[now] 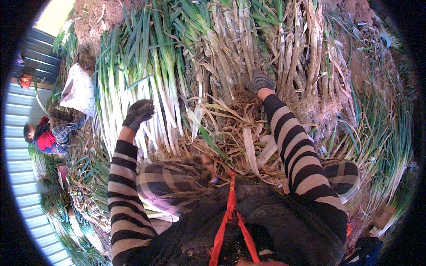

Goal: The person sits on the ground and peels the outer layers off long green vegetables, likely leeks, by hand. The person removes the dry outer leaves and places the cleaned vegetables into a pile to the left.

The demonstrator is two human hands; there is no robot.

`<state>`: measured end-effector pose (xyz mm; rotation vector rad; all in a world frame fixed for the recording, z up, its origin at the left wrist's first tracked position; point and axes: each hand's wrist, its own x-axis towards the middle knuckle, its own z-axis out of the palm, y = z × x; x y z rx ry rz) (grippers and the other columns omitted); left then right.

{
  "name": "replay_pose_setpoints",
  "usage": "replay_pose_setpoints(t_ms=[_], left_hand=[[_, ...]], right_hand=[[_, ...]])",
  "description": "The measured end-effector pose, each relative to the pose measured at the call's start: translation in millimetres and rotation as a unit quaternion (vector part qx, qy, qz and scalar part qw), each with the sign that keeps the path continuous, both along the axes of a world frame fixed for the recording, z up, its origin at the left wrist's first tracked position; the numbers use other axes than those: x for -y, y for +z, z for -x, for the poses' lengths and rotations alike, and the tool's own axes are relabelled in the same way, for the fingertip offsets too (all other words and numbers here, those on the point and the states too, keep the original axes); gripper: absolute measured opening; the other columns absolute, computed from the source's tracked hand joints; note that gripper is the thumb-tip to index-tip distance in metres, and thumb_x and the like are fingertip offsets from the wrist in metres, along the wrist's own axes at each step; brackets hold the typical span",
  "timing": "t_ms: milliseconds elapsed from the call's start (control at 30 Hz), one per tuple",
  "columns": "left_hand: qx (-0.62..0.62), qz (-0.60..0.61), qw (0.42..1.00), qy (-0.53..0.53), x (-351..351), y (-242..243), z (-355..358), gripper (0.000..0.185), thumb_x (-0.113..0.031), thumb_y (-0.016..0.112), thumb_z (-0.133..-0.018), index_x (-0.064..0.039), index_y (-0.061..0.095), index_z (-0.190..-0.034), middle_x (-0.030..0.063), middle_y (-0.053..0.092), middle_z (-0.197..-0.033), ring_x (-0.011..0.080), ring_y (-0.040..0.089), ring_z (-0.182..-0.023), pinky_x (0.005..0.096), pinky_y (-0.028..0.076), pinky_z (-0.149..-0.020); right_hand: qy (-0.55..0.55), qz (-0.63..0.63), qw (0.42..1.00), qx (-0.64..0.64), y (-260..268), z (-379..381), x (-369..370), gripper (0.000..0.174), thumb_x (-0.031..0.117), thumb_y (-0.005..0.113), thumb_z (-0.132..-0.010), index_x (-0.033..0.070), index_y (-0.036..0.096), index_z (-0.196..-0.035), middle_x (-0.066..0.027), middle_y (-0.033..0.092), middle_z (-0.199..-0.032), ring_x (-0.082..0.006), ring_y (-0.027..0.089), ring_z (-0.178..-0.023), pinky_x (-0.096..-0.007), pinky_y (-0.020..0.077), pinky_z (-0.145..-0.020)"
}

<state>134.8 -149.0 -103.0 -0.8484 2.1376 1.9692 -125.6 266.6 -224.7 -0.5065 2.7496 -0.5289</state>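
Note:
My left hand (139, 114), in a dark glove, is over the white stalks of the cleaned green onions (163, 89). Its fingers curl inward, and no stalk plainly shows within them. A grey striped glove covers my right hand (262, 82), which reaches in at the root end of the unpeeled green onions (226, 66). These have brown, dry outer skins, and their lower stalks lie against the glove. My right fingertips are hidden among them, so their grip cannot be made out. Cleaned stalks lie side by side on the left, with green leaves pointing away from me.
Dry peeled leaves (246, 133) are heaped before my lap. More unpeeled onions (313, 66) lie to the right. A white sack (79, 88) is at left, near another person (50, 136) seated by a corrugated metal wall (20, 133). Further onions (392, 143) are piled far right.

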Motion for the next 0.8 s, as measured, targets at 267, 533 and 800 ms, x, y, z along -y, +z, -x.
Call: replay_pose_setpoints(t_ms=[267, 533, 800], left_hand=[[-0.009, 0.025, 0.97, -0.242, -132, 21, 105, 0.046, -0.037, 0.058, -0.088, -0.002, 0.052, -0.117, 0.003, 0.061, -0.094, 0.0126, 0.058, -0.079, 0.0268, 0.049, -0.073], [-0.093, -0.136, 0.986, -0.028, -267, -8, 206, 0.038, -0.044, 0.054, -0.088, -0.007, 0.056, -0.097, 0.0072, 0.061, -0.083, 0.0187, 0.06, -0.066, 0.0332, 0.05, -0.055], [-0.32, -0.211, 0.913, -0.136, -443, 69, 169, 0.024, -0.024, 0.057, -0.089, -0.006, 0.056, -0.104, 0.0001, 0.054, -0.073, 0.0145, 0.055, -0.061, 0.0305, 0.048, -0.052]], right_hand=[[-0.013, 0.263, 0.964, 0.026, 40, -64, -40, 0.045, 0.021, 0.06, -0.085, -0.001, 0.048, -0.122, -0.0173, 0.06, -0.111, -0.0291, 0.059, -0.097, -0.0353, 0.0462, -0.083], [0.154, 0.336, 0.912, 0.179, 156, -216, -105, 0.042, 0.039, 0.062, -0.081, 0.002, 0.059, -0.1, -0.0167, 0.063, -0.092, -0.0303, 0.061, -0.088, -0.0393, 0.0463, -0.078], [-0.172, 0.365, 0.915, 0.02, 193, -273, -191, 0.041, 0.012, 0.052, -0.09, 0.001, 0.044, -0.129, -0.0134, 0.064, -0.092, -0.0201, 0.061, -0.071, -0.031, 0.0489, -0.068]])
